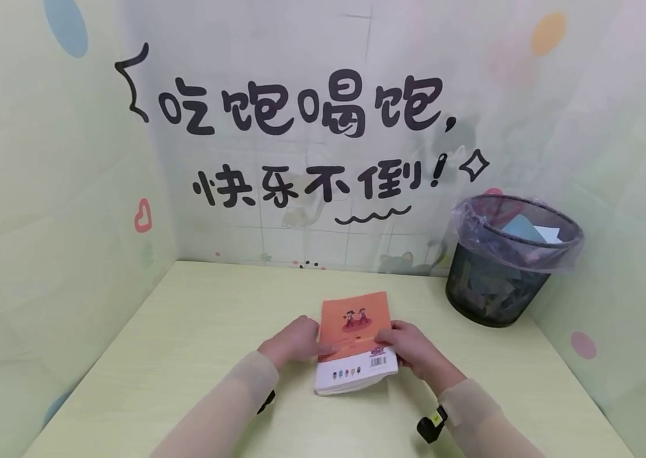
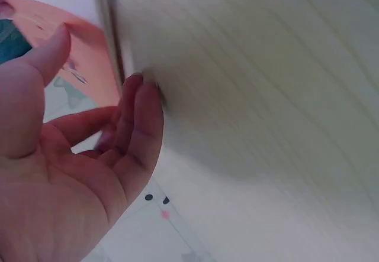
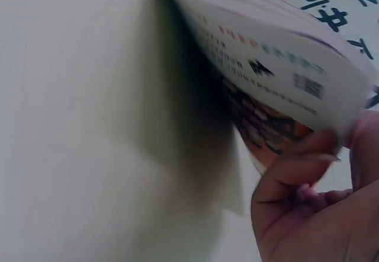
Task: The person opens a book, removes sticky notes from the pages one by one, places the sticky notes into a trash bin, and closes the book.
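Note:
A thin paperback book (image 1: 354,324) is held just above the table, its orange and white cover with a barcode facing up. My left hand (image 1: 298,340) grips its left edge; in the left wrist view the thumb (image 2: 56,55) lies over the orange cover and the fingers (image 2: 145,114) curl at the edge. On the opposite side, my right hand (image 1: 414,346) pinches the right edge, thumb on top. The right wrist view shows the book's printed underside (image 3: 266,73) tilted off the table, with the right fingers (image 3: 290,179) bent beneath it.
At the back right stands a black mesh waste bin (image 1: 494,280), lined with a clear purplish bag and containing papers. The pale wood-look table (image 1: 231,299) meets a patterned wall (image 1: 311,146) with large black lettering. Side walls (image 1: 53,210) enclose the table.

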`<state>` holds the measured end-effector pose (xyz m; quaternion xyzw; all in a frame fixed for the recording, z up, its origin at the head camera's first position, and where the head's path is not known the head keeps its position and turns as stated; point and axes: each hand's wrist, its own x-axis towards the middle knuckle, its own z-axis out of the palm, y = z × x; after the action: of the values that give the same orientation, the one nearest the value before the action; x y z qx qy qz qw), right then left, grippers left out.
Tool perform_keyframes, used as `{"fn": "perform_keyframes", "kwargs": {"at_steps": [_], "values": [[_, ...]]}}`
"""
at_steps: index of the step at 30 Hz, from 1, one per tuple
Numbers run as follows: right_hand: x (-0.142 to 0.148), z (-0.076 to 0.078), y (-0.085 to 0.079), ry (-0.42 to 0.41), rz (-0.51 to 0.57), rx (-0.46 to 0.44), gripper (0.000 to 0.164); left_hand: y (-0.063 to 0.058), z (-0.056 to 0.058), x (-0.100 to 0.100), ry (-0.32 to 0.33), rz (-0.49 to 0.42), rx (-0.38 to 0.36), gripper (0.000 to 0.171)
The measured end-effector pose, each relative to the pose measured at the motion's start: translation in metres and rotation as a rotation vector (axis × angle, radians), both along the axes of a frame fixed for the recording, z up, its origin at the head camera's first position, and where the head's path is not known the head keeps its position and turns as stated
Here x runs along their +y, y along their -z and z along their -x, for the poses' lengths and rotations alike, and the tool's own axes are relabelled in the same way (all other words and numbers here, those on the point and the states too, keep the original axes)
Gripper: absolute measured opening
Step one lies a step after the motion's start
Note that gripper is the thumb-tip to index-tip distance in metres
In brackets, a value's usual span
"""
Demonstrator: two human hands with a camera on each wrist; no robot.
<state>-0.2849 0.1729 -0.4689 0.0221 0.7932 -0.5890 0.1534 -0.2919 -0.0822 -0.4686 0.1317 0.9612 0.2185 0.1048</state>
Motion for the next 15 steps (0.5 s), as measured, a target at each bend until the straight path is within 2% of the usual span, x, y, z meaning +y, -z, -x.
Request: {"fn": "perform_keyframes", "kwargs": {"at_steps": [4,9,13,15], "values": [[0.011,0.001,-0.03,0.083,-0.005,0.092,0.052,0.003,0.002,-0.013,0.029,-0.052,0.065,0.053],[0.021,-0.001,-0.069,0.066,-0.155,0.216,0.048,0.004,0.005,-0.024,0.033,-0.07,0.125,0.042],[0.016,-0.001,-0.079,0.049,-0.374,0.284,0.05,0.005,0.008,-0.027,0.037,-0.07,0.141,0.038],[0.008,0.0,-0.076,0.045,-0.416,0.294,0.049,0.005,0.009,-0.026,0.041,-0.08,0.149,0.037]]}}
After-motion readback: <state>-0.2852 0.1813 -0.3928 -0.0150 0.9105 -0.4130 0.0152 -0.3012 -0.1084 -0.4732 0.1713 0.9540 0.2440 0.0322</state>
